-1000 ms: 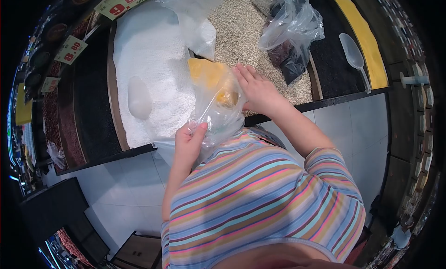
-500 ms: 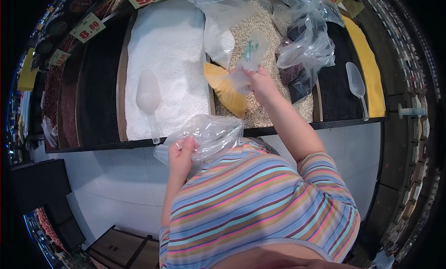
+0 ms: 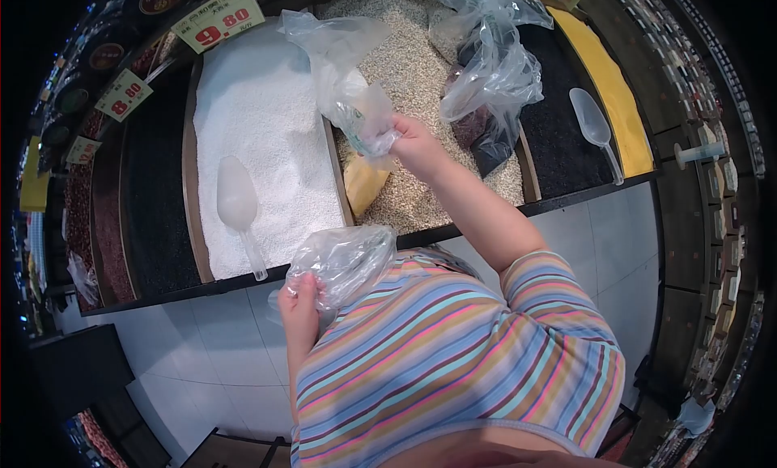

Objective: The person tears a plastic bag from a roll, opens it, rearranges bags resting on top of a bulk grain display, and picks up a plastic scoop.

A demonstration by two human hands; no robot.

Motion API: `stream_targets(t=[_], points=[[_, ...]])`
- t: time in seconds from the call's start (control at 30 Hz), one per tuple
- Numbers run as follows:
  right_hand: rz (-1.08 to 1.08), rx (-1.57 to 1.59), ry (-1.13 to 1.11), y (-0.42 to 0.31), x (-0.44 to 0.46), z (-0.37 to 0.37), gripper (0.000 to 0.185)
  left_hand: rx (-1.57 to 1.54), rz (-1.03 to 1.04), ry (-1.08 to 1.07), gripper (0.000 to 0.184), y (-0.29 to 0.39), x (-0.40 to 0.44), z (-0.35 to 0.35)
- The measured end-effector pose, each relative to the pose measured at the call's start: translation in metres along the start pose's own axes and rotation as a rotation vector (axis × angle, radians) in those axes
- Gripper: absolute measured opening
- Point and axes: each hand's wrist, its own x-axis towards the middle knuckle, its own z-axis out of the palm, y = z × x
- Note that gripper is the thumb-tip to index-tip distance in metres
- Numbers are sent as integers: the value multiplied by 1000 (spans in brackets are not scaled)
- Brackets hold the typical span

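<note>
My left hand (image 3: 301, 302) grips a crumpled clear plastic bag (image 3: 348, 254) at the bin's front edge. Over the pale grain (image 3: 405, 59), my right hand (image 3: 414, 147) pinches the top of a clear bag with green marks (image 3: 371, 135). Just below that bag lies a bag of yellow contents (image 3: 364, 185), partly covered. Another clear bag (image 3: 328, 51) rests behind, across the white grain (image 3: 271, 120) and the pale grain. A clear scoop (image 3: 236, 197) lies on the white grain.
Clear bags with dark contents (image 3: 495, 136) lie on the right of the pale grain. Farther right are black grain (image 3: 558, 136) with a scoop (image 3: 591, 120) and a yellow bin (image 3: 607, 88). Price signs (image 3: 217, 19) stand at the back left.
Since a second ago, my right hand has gone from the yellow bag's side to holding a green-marked bag, most recently shifting left. My left hand still grips its clear bag. The view has shifted.
</note>
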Motion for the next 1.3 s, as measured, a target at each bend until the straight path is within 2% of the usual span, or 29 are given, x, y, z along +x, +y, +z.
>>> stream_targets(t=[0.07,0.17,0.3,0.47,0.53,0.67,0.73,0.83,0.93,1.03,1.1,1.2,1.3], points=[[126,-35,21,22,-5,-19,16,56,-24,-25,23,1,1,0],[156,148,77,34,-14,-45,20,21,-14,-45,24,1,3,3],[108,208,121,25,-10,-38,17,55,6,-128,26,-6,10,0],[24,206,79,4,9,6,9,-73,-22,-155,25,-11,10,-4],[-45,192,48,9,22,9,7,-99,30,-162,25,-12,9,-6],[-137,223,-27,-1,39,14,5,-90,1,-156,26,-2,1,-9],[-189,270,-130,-16,41,12,5,-141,48,-177,26,-14,3,-13],[-262,190,-122,-23,38,10,7,-182,39,-185,25,-16,0,-15],[-22,-7,-18,6,34,-19,5,-195,58,-188,23,-21,-1,-17],[-83,-139,66,1,10,-19,1,-202,61,-174,21,-19,-3,-18],[-135,-143,52,7,8,-47,2,-204,56,-160,21,-18,-7,-20],[-164,-271,81,-17,-5,-57,2,-203,75,-161,21,-18,-7,-19],[-342,-404,58,-23,-10,-60,5,-194,104,-180,22,-19,-6,-18]])
